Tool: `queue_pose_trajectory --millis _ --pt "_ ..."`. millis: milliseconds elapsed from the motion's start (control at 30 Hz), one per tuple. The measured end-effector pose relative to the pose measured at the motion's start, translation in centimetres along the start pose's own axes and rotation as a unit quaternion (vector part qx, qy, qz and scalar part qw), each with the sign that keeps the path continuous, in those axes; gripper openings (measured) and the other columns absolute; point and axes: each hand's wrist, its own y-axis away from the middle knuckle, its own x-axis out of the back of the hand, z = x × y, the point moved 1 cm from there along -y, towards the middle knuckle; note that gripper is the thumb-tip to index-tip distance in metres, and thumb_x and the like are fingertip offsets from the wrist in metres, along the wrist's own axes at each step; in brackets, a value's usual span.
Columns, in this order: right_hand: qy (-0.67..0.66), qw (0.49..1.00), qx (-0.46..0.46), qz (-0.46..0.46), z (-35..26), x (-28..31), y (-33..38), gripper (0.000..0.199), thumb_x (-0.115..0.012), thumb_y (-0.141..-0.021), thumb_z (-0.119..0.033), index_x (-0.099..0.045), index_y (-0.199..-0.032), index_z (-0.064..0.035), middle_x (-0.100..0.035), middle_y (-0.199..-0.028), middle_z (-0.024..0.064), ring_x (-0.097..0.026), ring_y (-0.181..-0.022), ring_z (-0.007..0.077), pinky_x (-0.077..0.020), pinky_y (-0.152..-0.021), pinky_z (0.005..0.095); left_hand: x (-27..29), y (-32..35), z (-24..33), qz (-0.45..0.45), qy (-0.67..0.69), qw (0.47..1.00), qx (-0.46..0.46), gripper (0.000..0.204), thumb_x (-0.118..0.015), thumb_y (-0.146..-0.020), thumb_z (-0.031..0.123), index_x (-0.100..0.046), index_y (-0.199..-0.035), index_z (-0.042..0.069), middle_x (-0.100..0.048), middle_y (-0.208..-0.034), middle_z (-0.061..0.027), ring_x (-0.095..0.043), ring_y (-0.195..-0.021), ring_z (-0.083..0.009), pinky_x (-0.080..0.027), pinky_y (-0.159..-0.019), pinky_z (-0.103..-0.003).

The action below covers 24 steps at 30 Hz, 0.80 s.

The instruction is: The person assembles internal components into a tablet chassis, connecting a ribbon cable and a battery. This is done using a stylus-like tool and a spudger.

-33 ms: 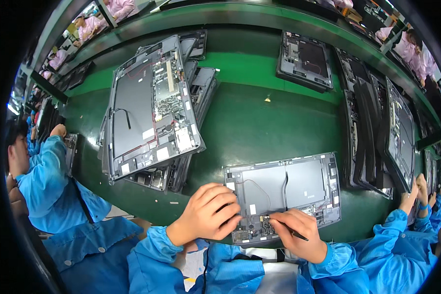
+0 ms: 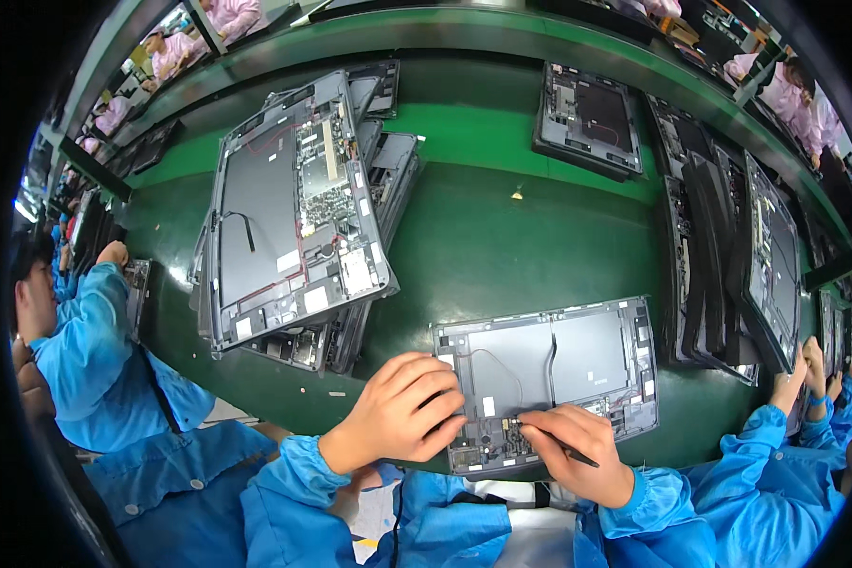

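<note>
Pinched between our right hand's (image 2: 577,454) thumb and forefinger is a slim dark tool (image 2: 570,452), held like a pen so its tip can meet the small circuit board along the near edge of the open device chassis (image 2: 549,374). Our left hand (image 2: 398,417) holds nothing; it lies curled and palm down on the chassis's near left corner, apparently to pin it steady against the tool's pressure. That chassis lies flat on the green work surface (image 2: 502,237) at about 5 o'clock in the view, inner side up so its thin wires and boards are reachable.

At 10 o'clock a stack of similar chassis (image 2: 293,218) sits piled, the top one tilted and showing its circuit board. More stand on edge at 3 o'clock (image 2: 729,256), seemingly to save room, and one lies flat at 1 o'clock (image 2: 587,118). A neighbouring worker's blue sleeve (image 2: 95,331) shows at 8 o'clock, another's (image 2: 776,454) at 4 o'clock.
</note>
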Motion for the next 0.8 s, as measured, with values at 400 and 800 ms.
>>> queue_pose_trajectory --millis 400,800 --pt "0.176 0.976 0.1 -0.083 2.2 -1.1 -7.1 0.037 -0.07 -0.085 -0.007 -0.065 -0.121 0.0015 -0.067 -0.1 0.0105 -0.065 -0.094 0.027 -0.0575 -0.075 0.0374 0.4 -0.4 -3.6 -0.067 -0.012 0.99 -0.123 0.037 -0.082 -0.075 0.036 -0.068 -0.093 0.007 -0.068 -0.111 -0.0092 -0.065 -0.101 -0.0275 -0.057 -0.088 -0.044" --pt "0.195 0.972 0.116 -0.056 2.6 -1.2 -6.8 0.038 -0.07 -0.076 -0.003 -0.065 -0.114 0.0015 -0.062 -0.092 0.0087 -0.063 -0.087 0.0261 -0.0557 -0.067 0.0378 0.2 -0.4 -4.2 -0.057 -0.016 0.99 -0.13 0.033 -0.081 -0.076 0.033 -0.07 -0.093 0.007 -0.069 -0.111 -0.0082 -0.067 -0.097 -0.0264 -0.059 -0.074 -0.037"
